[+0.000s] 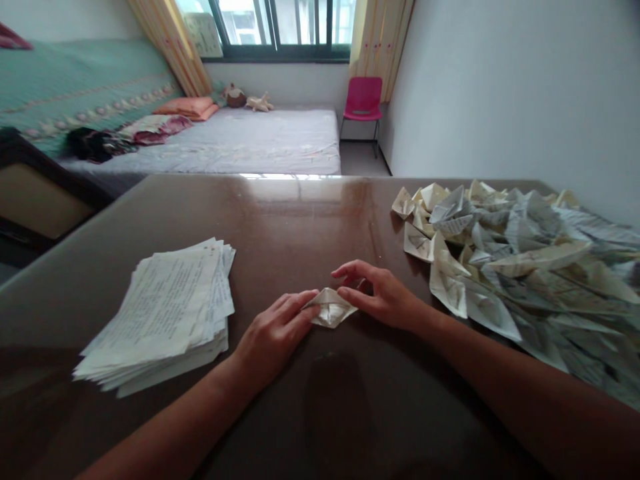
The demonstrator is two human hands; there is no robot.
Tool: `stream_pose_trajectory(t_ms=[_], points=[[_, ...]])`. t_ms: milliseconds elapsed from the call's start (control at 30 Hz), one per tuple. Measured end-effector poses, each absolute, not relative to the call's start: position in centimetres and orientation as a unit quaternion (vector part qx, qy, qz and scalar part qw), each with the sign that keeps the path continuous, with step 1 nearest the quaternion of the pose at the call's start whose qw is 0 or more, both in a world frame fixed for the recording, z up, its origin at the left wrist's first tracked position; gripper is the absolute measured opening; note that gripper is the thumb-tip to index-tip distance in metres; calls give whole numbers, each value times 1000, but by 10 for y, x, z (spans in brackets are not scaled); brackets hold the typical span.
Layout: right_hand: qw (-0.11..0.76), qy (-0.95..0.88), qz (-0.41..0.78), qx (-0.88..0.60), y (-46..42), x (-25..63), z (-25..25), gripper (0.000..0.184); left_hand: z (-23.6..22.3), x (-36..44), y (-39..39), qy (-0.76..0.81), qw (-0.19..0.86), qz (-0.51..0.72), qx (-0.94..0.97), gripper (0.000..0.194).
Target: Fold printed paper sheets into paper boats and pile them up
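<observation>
A small piece of folded paper (332,316), diamond-shaped with a raised peak in its middle, lies on the brown table in front of me. My left hand (278,328) grips its left corner, the thumb on the paper and the fingers behind it. At the right corner, the thumb of my right hand (382,297) touches the paper while the index finger is lifted and held apart from it. The other fingers of that hand are partly hidden behind the thumb.
On the left of the glossy table (280,227) rests a stack of written sheets (160,307). A large heap of folded paper boats (520,247) covers the right side, close to my right forearm. Beyond the table are a bed (270,140) and a pink chair (364,99).
</observation>
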State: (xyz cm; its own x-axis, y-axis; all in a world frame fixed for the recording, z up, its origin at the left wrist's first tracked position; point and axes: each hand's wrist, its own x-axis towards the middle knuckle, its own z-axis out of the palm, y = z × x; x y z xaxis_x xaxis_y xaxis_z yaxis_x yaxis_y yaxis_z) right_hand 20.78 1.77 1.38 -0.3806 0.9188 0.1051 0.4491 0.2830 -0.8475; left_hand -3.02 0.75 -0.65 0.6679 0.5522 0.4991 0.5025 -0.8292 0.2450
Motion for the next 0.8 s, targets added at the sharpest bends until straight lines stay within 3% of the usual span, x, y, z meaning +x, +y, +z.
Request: stream_pose_trajectory(t_ms=[267, 433, 567, 800], points=[[230, -744, 416, -470, 18, 204, 13, 11, 3, -25, 1, 217, 45, 291, 931, 25], [241, -790, 296, -479, 12, 201, 10, 7, -1, -23, 4, 239, 92, 304, 917, 18], [231, -851, 252, -398, 12, 203, 12, 14, -4, -23, 8, 280, 145, 319, 894, 14], [244, -762, 431, -418, 15, 206, 20, 40, -3, -22, 12, 375, 226, 350, 828, 7]])
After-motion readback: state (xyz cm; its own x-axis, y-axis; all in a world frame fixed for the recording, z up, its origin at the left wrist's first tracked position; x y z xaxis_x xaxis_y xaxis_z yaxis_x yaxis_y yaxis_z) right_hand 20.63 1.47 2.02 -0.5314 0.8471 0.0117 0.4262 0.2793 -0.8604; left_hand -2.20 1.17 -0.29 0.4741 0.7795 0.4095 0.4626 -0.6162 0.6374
